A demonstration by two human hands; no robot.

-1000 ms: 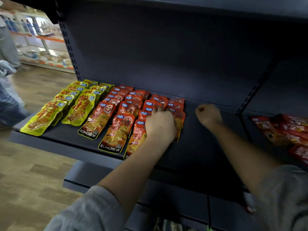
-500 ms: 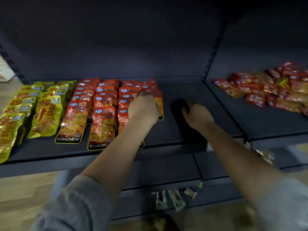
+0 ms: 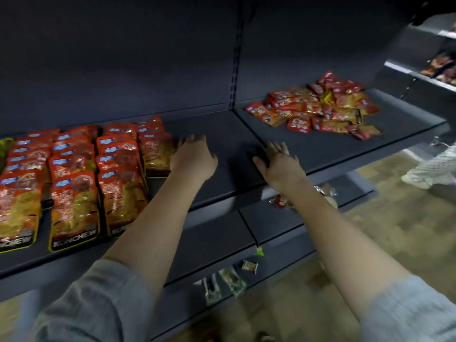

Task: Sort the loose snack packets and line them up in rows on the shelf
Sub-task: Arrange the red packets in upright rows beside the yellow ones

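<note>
Red and orange snack packets [image 3: 74, 183] lie in neat overlapping rows on the left part of the dark shelf [image 3: 222, 134]. A loose heap of red packets [image 3: 318, 104] sits on the shelf section to the right. My left hand [image 3: 192, 156] hovers with spread fingers just right of the last row, beside its rightmost packet [image 3: 155, 151]. My right hand [image 3: 278, 164] is held flat over the bare shelf near the seam between the two sections, fingers straight. Neither hand holds anything.
A lower shelf [image 3: 222, 245] carries a few small loose packets [image 3: 229, 280] and a wrapped item [image 3: 281, 201]. A yellow-green packet [image 3: 3, 146] peeks in at the far left. Another shelf unit [image 3: 424, 75] stands at the right, with someone's shoe [image 3: 429, 174] on the floor.
My view has swung right, bringing the loose heap closer. My left hand has lifted off the rightmost row and opened. My right hand has uncurled from a fist to flat fingers.
</note>
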